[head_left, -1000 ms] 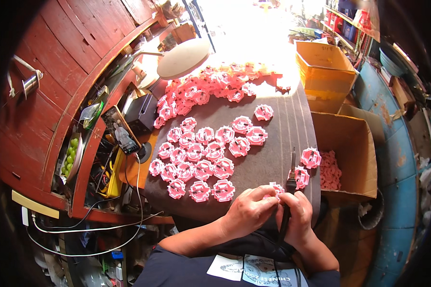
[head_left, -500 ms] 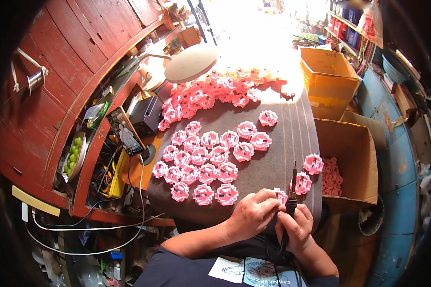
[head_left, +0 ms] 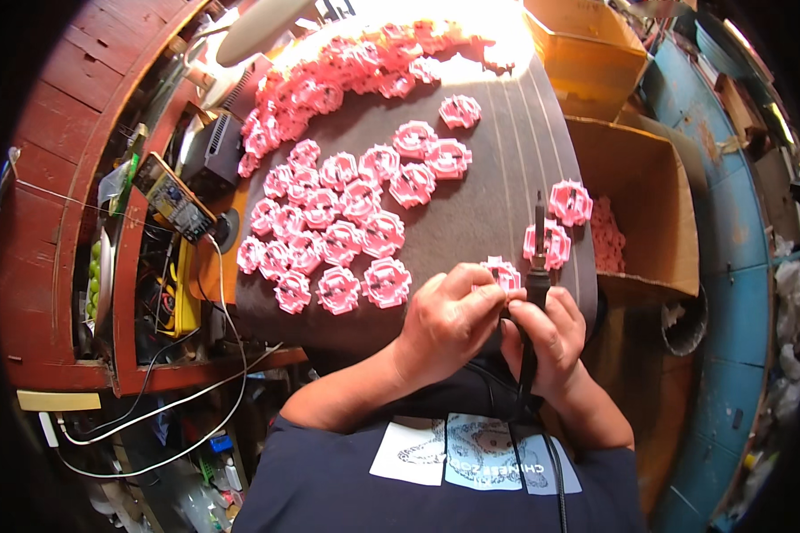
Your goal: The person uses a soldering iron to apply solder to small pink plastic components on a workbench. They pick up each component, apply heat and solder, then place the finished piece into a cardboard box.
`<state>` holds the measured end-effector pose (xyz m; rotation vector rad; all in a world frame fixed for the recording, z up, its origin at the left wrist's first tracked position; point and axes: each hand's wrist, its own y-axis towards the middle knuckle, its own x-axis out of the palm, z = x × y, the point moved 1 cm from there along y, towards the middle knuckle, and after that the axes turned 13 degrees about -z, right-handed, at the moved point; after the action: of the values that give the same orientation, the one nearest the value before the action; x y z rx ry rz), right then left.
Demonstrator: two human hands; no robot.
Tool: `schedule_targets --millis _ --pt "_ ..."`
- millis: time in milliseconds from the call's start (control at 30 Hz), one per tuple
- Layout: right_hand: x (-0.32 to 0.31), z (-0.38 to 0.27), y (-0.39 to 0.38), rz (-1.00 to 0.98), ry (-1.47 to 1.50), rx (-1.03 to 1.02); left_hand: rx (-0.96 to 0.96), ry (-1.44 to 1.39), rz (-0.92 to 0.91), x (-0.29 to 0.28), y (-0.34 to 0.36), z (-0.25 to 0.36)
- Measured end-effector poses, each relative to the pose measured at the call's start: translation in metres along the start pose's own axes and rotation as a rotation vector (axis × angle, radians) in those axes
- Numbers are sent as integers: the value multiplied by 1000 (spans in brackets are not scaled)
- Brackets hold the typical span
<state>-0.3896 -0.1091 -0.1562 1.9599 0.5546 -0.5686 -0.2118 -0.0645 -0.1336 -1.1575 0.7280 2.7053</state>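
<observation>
My right hand (head_left: 549,342) is closed around the black handle of a soldering iron (head_left: 539,280), whose thin tip points up and away from me. My left hand (head_left: 449,324) is closed in a pinch, its fingertips meeting those of the right; what they hold is too small to make out. Just beyond the fingertips lies a pink plastic part (head_left: 503,272), partly hidden by the left fingers. Another pink part (head_left: 556,246) sits behind the iron's shaft, and one more (head_left: 570,202) lies past it near the right edge of the dark work surface (head_left: 471,213).
Several pink parts (head_left: 340,242) lie in rows left of centre, with a large heap (head_left: 329,75) behind them. On the right stands an open cardboard box (head_left: 649,169) with pink pieces inside. A phone (head_left: 180,202) leans at the left beside white cables (head_left: 243,355).
The view has tilted downward, so the table sits higher in the picture. More of the pink part beyond my fingertips shows now. Both hands keep their grips, close together.
</observation>
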Motion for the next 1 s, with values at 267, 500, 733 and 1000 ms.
schedule_targets --millis 267,500,733,1000 --pt "-27 7 -32 60 255 20 -11 22 -62 -4 1 1" --pt "-49 -6 -24 45 147 -2 -30 31 -67 -6 -2 1" --pt "-55 -12 -28 -61 177 -9 -46 12 -64 -4 1 1" --pt "-49 -12 -29 -49 164 -11 -55 3 -56 -3 2 2"
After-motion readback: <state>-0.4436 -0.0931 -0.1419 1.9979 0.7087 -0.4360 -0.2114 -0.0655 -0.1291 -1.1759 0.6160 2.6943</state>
